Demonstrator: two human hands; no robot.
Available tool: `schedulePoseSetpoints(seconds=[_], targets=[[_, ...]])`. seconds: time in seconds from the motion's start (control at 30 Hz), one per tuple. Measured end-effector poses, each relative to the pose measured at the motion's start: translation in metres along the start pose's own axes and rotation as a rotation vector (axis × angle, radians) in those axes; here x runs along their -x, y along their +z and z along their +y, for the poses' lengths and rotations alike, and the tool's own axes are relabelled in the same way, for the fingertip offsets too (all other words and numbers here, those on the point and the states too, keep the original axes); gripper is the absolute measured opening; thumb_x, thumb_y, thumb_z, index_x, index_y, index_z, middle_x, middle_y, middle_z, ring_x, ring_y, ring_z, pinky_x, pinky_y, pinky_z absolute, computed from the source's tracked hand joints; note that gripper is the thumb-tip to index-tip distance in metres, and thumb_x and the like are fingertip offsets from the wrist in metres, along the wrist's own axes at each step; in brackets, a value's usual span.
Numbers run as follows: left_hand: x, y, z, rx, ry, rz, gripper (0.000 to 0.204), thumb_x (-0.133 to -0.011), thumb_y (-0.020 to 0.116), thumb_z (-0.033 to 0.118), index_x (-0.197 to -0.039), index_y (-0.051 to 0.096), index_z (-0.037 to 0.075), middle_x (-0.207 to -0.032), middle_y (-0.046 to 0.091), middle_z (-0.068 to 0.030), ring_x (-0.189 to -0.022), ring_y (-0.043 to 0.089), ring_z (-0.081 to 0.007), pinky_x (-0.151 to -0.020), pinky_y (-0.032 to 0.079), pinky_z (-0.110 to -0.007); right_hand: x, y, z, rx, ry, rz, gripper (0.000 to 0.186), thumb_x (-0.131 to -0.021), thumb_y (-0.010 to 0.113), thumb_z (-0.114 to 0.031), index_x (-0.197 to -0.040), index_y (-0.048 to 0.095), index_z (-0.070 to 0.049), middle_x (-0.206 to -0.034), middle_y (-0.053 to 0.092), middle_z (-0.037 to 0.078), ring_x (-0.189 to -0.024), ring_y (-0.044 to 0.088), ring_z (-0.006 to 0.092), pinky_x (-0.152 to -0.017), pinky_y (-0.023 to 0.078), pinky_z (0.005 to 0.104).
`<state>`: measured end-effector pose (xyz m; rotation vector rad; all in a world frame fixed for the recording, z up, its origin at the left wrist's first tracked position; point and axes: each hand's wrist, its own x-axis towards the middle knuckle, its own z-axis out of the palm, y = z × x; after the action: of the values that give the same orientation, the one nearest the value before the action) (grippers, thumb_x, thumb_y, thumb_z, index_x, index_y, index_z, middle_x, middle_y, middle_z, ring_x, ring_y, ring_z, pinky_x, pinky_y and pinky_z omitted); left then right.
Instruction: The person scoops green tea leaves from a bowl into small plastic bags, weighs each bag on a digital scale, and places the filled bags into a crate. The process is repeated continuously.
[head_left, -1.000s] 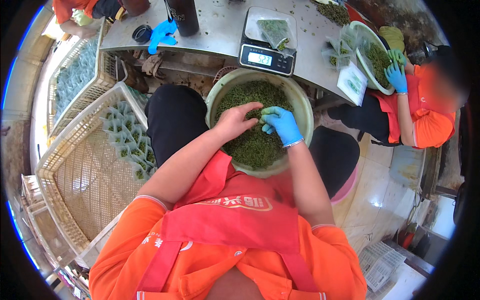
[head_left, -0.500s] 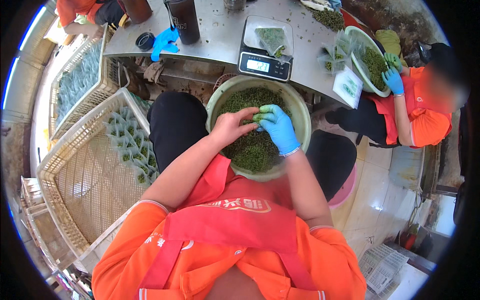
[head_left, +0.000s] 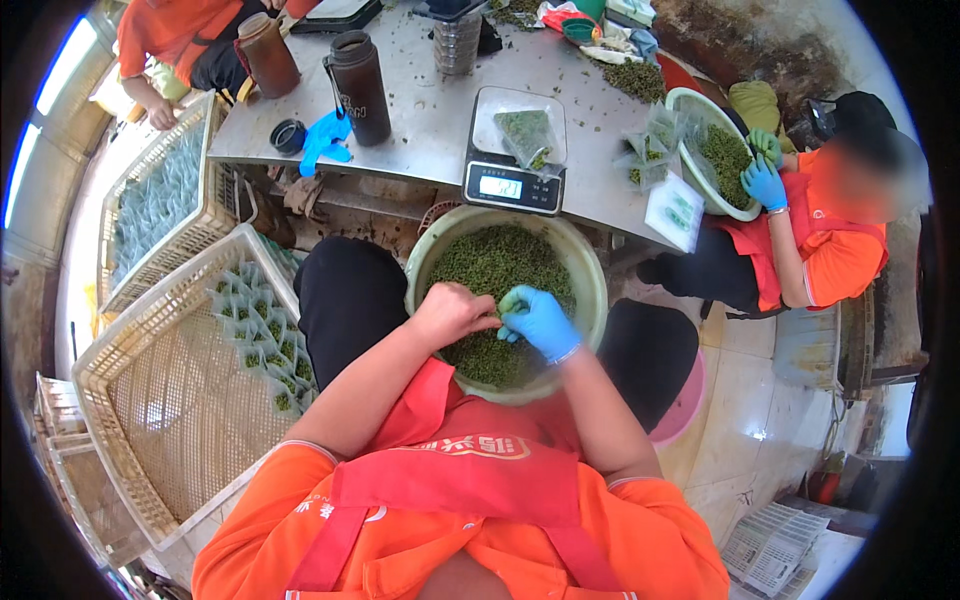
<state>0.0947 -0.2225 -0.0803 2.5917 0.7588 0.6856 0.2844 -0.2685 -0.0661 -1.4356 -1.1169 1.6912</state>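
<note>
Over a pale green basin [head_left: 594, 310] between my knees, both hands meet at the fingertips. The basin holds a heap of small green peppercorn-like grains [head_left: 500, 260]. My left hand [head_left: 450, 314], bare, has its fingers curled into a pinch. My right hand [head_left: 542, 326] wears a blue glove with green-stained fingertips, its fingers bent in against the left ones. Anything held between them is too small or hidden to make out. Beyond the basin, a digital scale [head_left: 513, 188] stands on the metal table with a clear bag of green grains [head_left: 526, 137] on its pan.
Left of me, a plastic crate [head_left: 170, 400] holds several filled bags [head_left: 262, 325]; another crate [head_left: 205, 215] stands behind. On the metal table [head_left: 420, 120] are a dark bottle [head_left: 360, 95] and a blue glove [head_left: 326, 142]. At right, a co-worker's gloved hands [head_left: 765, 180] are at another basin [head_left: 690, 165].
The view has tilted up, showing more of the table. My joined hands have come slightly nearer to me over the basin, and the left fingers are more curled. The bag stays on the scale.
</note>
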Motion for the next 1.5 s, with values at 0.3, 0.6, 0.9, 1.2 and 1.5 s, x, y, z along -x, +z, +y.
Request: schedulePoseSetpoints(seconds=[0.3,0.6,0.9,1.2,1.5], targets=[[-0.011,-0.011,0.011,0.571,-0.551,-0.033,0.026,-0.091,0.057,0.024,-0.079,0.061,0.001,-0.056,0.058,-0.0025,-0.050,0.056,-0.0102,-0.048,0.045,-0.027,-0.039,-0.027,-0.075,-0.787,-0.483,0.220,0.026,-0.084,0.057,-0.004,-0.108,0.052,0.003,-0.098,0.061,0.014,-0.093,0.063,0.0281,-0.079,0.054,0.0368],[-0.010,-0.004,0.004,1.169,-0.716,-0.004,0.037,-0.095,0.050,0.031,-0.074,0.053,0.001,-0.054,0.052,-0.0025,-0.045,0.052,-0.0098,-0.044,0.044,-0.023,-0.007,0.007,-0.035,-0.203,-0.217,0.038,0.027,-0.084,0.064,-0.010,-0.108,0.058,0.000,-0.082,0.064,0.006,-0.067,0.061,0.0111,-0.058,0.050,0.0232],[-0.007,-0.008,0.009,1.333,-0.713,-0.034,0.035,-0.092,0.056,0.029,-0.072,0.055,0.001,-0.053,0.053,-0.0024,-0.042,0.051,-0.0092,-0.041,0.043,-0.022,0.000,0.009,-0.032,-0.190,-0.204,-0.083,0.013,-0.083,0.063,-0.005,-0.095,0.060,-0.001,-0.080,0.063,0.007,-0.067,0.062,0.0131,-0.060,0.052,0.0259],[-0.006,-0.018,-0.001,1.194,-0.699,0.023,0.025,-0.090,0.058,0.019,-0.074,0.057,0.000,-0.058,0.058,-0.0036,-0.049,0.055,-0.0102,-0.047,0.045,-0.023,0.020,-0.020,-0.017,-0.341,0.050,0.052,0.018,-0.083,0.058,-0.001,-0.101,0.059,0.001,-0.089,0.064,0.011,-0.077,0.066,0.0228,-0.067,0.056,0.0315],[0.000,-0.003,0.016,0.261,-0.188,-0.098,0.025,-0.080,0.065,0.032,-0.096,0.062,0.012,-0.074,0.067,-0.0021,-0.060,0.064,-0.0205,-0.056,0.050,-0.032,-0.052,-0.035,-0.077,-0.901,-0.301,0.282,0.035,-0.088,0.048,0.000,-0.122,0.043,0.007,-0.111,0.057,0.020,-0.103,0.059,0.0330,-0.089,0.051,0.0376]])
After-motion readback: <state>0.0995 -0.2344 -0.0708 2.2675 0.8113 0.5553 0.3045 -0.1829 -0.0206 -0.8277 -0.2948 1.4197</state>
